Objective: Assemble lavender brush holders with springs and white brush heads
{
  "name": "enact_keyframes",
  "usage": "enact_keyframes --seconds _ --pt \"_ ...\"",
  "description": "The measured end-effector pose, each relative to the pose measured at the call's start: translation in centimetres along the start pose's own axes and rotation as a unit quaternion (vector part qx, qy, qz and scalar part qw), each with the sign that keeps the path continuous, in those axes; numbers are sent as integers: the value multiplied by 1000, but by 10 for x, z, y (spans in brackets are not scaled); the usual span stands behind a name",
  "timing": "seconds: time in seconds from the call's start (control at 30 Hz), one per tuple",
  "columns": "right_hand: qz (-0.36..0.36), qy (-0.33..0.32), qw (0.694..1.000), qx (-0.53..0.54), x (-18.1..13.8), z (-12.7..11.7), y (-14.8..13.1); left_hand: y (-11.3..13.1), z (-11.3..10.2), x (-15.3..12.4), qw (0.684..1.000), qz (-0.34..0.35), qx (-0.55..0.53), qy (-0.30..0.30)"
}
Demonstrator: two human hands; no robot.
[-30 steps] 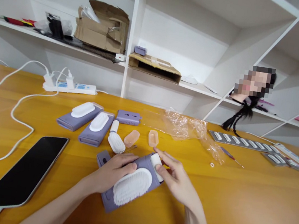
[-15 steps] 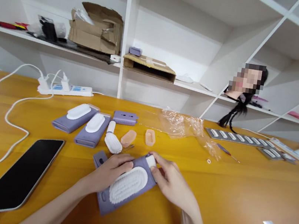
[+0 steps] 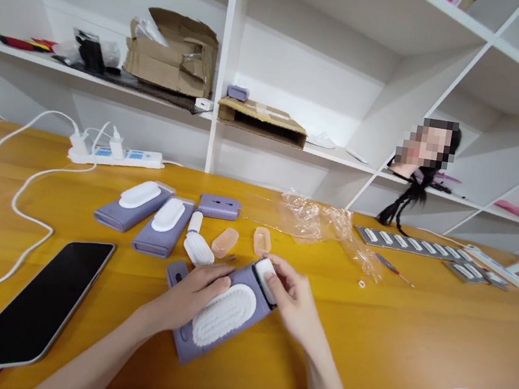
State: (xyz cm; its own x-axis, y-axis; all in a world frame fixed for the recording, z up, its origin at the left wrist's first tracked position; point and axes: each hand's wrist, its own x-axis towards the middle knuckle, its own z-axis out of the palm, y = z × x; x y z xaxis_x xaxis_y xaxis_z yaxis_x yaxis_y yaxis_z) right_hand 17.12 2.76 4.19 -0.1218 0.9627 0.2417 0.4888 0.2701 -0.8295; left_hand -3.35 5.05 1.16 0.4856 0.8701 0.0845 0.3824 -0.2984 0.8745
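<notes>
A purple brush case (image 3: 220,325) with a white bristle pad lies tilted on the yellow table (image 3: 412,347) in front of me. My left hand (image 3: 190,298) rests on its left side and holds it down, fingers curled over the edge. My right hand (image 3: 292,300) pinches the small white piece (image 3: 266,272) at the case's upper right end. A purple cap piece (image 3: 178,271) sits just left of the case.
Two more purple cases (image 3: 149,216) with white pads, a loose white brush (image 3: 197,244), a purple part (image 3: 219,207) and two peach-coloured trays (image 3: 243,241) lie beyond. A black phone (image 3: 35,304) lies at the left, a power strip (image 3: 116,155) with white cables behind. Crumpled plastic wrap (image 3: 324,220) and grey strips (image 3: 408,244) are at the right. A mannequin head sits on the shelf.
My right hand's fingers have closed more tightly round the white end piece. The case has shifted slightly, and the view has drifted a little.
</notes>
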Motion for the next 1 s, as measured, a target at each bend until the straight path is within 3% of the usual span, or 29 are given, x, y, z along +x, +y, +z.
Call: enact_keyframes --seconds 0.27,0.5,0.77,1.0 --pt "-48 0 996 -74 -9 5 -15 -7 2 -3 999 -36 0 10" --pt "-78 35 993 -85 -12 16 -8 -7 2 -4 1000 -5 -4 7" --pt "-20 66 997 -34 -10 26 -6 -9 8 -2 1000 -20 -11 10" --pt "66 -12 991 115 3 16 0 -1 7 3 1000 3 -18 -15"
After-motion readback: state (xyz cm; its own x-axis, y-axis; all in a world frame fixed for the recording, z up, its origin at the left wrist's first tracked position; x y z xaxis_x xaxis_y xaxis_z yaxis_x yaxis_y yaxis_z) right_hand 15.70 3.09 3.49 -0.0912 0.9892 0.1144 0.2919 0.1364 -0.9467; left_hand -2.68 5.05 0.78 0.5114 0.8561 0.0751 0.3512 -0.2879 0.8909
